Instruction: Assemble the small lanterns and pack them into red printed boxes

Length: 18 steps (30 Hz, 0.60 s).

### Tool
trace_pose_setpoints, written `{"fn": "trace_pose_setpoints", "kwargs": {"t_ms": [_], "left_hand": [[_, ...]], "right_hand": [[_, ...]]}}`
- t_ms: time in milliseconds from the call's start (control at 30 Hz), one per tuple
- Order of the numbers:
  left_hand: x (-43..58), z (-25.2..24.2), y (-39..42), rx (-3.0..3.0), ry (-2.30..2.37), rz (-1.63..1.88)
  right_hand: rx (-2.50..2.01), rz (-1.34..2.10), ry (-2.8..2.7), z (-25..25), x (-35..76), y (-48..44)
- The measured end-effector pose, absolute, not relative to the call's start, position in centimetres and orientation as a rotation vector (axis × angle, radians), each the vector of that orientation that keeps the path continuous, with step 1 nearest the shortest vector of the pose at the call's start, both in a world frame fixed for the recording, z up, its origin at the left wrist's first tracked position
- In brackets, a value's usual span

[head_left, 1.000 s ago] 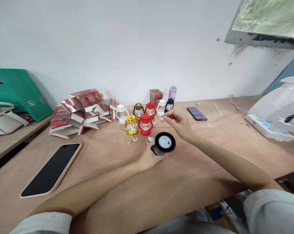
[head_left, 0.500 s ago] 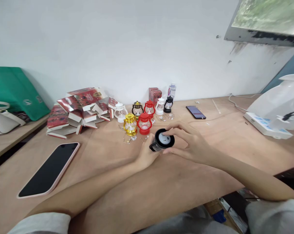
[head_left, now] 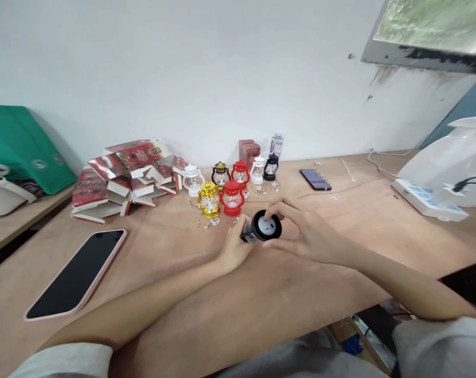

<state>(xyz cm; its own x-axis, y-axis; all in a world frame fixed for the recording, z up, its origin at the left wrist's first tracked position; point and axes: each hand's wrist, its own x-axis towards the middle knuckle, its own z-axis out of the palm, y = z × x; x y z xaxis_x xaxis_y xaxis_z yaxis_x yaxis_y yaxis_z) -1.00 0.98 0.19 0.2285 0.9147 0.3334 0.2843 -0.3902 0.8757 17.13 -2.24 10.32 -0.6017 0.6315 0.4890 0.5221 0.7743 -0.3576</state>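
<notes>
A small black lantern (head_left: 260,229) lies on its side between my hands, its round base with a white centre turned toward me. My left hand (head_left: 233,248) grips its body from the left. My right hand (head_left: 307,233) curls its fingers around the base, thumb and forefinger touching it. Behind stand several toy lanterns: a gold one (head_left: 208,200), a red one (head_left: 232,198), another red (head_left: 240,174), white ones (head_left: 191,180) and a black one (head_left: 271,167). Small metal bits (head_left: 210,223) lie beside the gold lantern.
A pink-cased phone (head_left: 76,272) lies face up at the left of the wooden table (head_left: 380,231). A heap of red boxes (head_left: 123,176) sits at the back left, a dark phone (head_left: 315,179) at the back right. A white device (head_left: 443,173) and a green bag (head_left: 21,147) flank the table.
My right hand came back from the lanterns behind and closed on the black lantern's base. The lantern shifted slightly away from me in my left hand.
</notes>
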Motion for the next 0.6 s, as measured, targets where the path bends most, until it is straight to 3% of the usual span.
{"fn": "trace_pose_setpoints", "kwargs": {"t_ms": [200, 433, 600], "left_hand": [[-1.1, 0.2, 1.1, 1.801, 1.117, 1.109], [-0.9, 0.1, 1.0, 1.855, 1.105, 1.087], [-0.7, -0.8, 1.5, 1.662, 1.088, 1.099]], "right_hand": [[-0.983, 0.328, -2.348, 10.7, 17.2, -1.7], [-1.004, 0.696, -2.214, 10.4, 17.5, 0.1], [-0.89, 0.632, -2.012, 10.3, 17.3, 0.7]]}}
